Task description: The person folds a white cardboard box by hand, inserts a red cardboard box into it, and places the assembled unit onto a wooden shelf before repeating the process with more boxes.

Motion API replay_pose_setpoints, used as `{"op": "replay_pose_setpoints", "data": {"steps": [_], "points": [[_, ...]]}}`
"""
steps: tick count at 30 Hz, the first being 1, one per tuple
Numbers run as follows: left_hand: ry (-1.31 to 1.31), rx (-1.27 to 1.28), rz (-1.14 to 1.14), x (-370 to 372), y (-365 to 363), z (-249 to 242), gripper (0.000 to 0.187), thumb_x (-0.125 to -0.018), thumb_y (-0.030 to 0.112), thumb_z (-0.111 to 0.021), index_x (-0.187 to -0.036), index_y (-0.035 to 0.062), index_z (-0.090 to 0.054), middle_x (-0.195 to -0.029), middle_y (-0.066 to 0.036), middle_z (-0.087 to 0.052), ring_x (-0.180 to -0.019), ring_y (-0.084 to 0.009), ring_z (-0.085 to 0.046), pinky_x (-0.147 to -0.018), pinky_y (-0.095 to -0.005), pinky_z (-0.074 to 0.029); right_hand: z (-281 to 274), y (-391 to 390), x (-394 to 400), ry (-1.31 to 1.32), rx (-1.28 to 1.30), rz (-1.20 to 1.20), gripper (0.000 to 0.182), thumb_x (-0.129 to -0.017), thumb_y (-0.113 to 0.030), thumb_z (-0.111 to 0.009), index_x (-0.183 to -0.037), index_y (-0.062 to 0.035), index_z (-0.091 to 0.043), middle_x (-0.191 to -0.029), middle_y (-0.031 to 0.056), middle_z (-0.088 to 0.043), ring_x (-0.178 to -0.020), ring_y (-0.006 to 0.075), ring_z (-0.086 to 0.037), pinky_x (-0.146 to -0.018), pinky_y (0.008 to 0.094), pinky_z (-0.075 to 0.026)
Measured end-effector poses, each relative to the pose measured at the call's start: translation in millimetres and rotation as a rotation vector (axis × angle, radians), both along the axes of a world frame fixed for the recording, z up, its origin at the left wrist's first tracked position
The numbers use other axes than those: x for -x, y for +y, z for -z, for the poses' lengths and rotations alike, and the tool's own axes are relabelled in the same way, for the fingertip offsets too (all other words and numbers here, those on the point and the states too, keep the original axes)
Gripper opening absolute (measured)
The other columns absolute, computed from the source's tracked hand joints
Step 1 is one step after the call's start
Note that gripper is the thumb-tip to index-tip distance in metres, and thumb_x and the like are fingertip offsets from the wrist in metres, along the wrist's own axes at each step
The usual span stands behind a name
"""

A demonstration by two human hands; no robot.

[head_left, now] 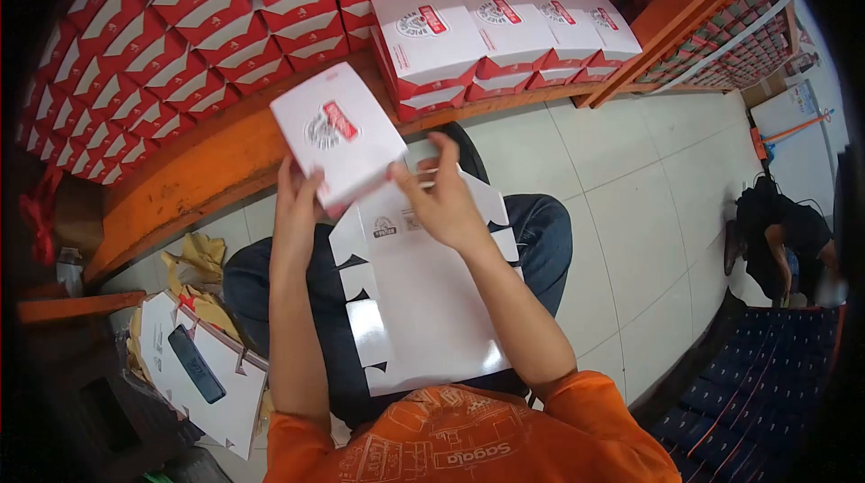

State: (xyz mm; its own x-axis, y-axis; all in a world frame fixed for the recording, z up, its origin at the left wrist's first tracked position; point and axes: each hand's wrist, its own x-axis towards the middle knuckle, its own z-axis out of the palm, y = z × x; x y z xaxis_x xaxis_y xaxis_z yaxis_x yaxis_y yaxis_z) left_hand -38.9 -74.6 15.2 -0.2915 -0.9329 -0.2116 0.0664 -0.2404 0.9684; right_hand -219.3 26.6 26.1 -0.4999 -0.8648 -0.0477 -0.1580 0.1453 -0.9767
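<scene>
A closed white box (pixel 338 127) with a red and grey logo on its lid is tilted in front of me, over the edge of the orange shelf. My left hand (pixel 295 199) grips its near left corner. Beside its near right corner is my right hand (pixel 434 195), fingers apart, with the thumb by the box edge. An unfolded white carton sheet (pixel 432 303) with slotted side flaps lies across my lap, partly beneath my right forearm.
Stacked red and white boxes (pixel 297 10) line the back, with white-lidded boxes (pixel 509 28) on the orange shelf (pixel 194 199). A phone (pixel 196 363) rests on flat cartons (pixel 162 393) at left. Another person (pixel 788 235) is at far right, near a dark patterned mat (pixel 757 393).
</scene>
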Motion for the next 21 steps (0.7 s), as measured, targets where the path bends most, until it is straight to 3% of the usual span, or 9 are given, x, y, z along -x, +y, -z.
{"op": "replay_pose_setpoints", "data": {"steps": [2,5,9,12,14,16,18,19,21], "points": [[-0.4,0.358,-0.032,17.8,-56.3,29.5,0.053,-0.097,0.027,-0.053,-0.137,-0.0072,-0.044,-0.119,-0.025,-0.062,-0.107,-0.0315,-0.062,-0.094,-0.0393,-0.046,1.2,-1.0,6.0,0.089,0.108,0.105,0.07,-0.088,-0.037,-0.071,-0.133,0.0037,-0.037,-0.095,0.0192,-0.062,-0.089,0.0282,-0.063,-0.078,0.0378,-0.05],[-0.808,0.615,-0.029,38.5,-100.2,52.6,0.048,-0.098,0.029,-0.047,-0.127,-0.0083,-0.052,-0.112,-0.031,-0.062,-0.108,-0.0423,-0.06,-0.093,-0.0463,-0.045,-8.5,56.5,20.5,0.227,0.104,0.149,0.053,-0.089,-0.025,-0.069,-0.129,0.0022,-0.045,-0.103,0.019,-0.063,-0.098,0.0293,-0.063,-0.088,0.0385,-0.049],[-0.723,0.565,0.078,57.1,-95.3,33.3,0.046,-0.098,0.031,-0.045,-0.12,-0.0079,-0.056,-0.112,-0.034,-0.06,-0.107,-0.0485,-0.057,-0.093,-0.0508,-0.044,-5.5,137.2,47.2,0.389,-0.146,0.394,0.04,-0.088,-0.018,-0.068,-0.117,0.0052,-0.055,-0.104,0.0192,-0.062,-0.091,0.0273,-0.063,-0.08,0.0375,-0.05],[-0.781,0.622,-0.014,55.0,-104.4,49.5,0.047,-0.096,0.034,-0.05,-0.121,-0.0063,-0.056,-0.116,-0.032,-0.059,-0.108,-0.0462,-0.057,-0.092,-0.0508,-0.044,2.0,184.9,35.6,0.544,-0.371,0.24,0.036,-0.085,-0.013,-0.067,-0.114,0.0058,-0.056,-0.097,0.0213,-0.059,-0.087,0.0349,-0.06,-0.075,0.0411,-0.049],[-0.921,1.046,-0.348,60.6,-70.3,39.1,0.044,-0.094,0.03,-0.056,-0.122,-0.0031,-0.055,-0.117,-0.027,-0.058,-0.11,-0.042,-0.055,-0.093,-0.0478,-0.044,2.1,205.9,16.5,0.557,-0.36,0.092,0.029,-0.085,-0.01,-0.065,-0.109,0.0049,-0.06,-0.092,0.0218,-0.056,-0.085,0.0396,-0.058,-0.073,0.0443,-0.048],[-0.817,0.843,-0.043,72.3,15.6,4.5,0.038,-0.092,0.019,-0.064,-0.122,-0.0021,-0.054,-0.118,-0.02,-0.059,-0.107,-0.0319,-0.059,-0.086,-0.0401,-0.048,0.6,218.3,2.2,0.349,-0.318,0.018,0.027,-0.087,-0.005,-0.058,-0.113,0.0046,-0.061,-0.103,0.0218,-0.058,-0.086,0.0365,-0.06,-0.073,0.0402,-0.049],[-0.452,0.642,0.411,76.7,130.5,43.0,0.066,-0.08,0.019,-0.079,-0.131,-0.0004,-0.041,-0.1,-0.009,-0.053,-0.083,-0.0167,-0.053,-0.071,-0.0327,-0.049,1.4,225.0,-2.4,0.256,-0.314,0.045,0.029,-0.089,-0.003,-0.054,-0.116,0.0047,-0.061,-0.107,0.021,-0.059,-0.087,0.0338,-0.061,-0.074,0.0377,-0.049],[-0.429,0.417,0.662,77.6,173.8,30.1,0.074,-0.076,0.022,-0.083,-0.132,0.0003,-0.04,-0.103,-0.01,-0.052,-0.081,-0.0162,-0.055,-0.069,-0.0319,-0.049,4.4,228.0,2.8,0.058,-0.259,0.032,0.03,-0.09,0.0,-0.05,-0.117,0.0052,-0.06,-0.11,0.0192,-0.059,-0.089,0.0303,-0.061,-0.076,0.035,-0.049],[-0.321,0.216,0.644,84.1,216.5,37.3,0.074,-0.078,0.027,-0.081,-0.131,-0.0017,-0.038,-0.11,-0.021,-0.052,-0.097,-0.0299,-0.06,-0.082,-0.0411,-0.051,12.2,230.9,13.8,-0.14,-0.205,0.026,0.032,-0.091,0.002,-0.046,-0.118,0.0057,-0.06,-0.113,0.0173,-0.06,-0.091,0.0269,-0.061,-0.078,0.0324,-0.049]]}}
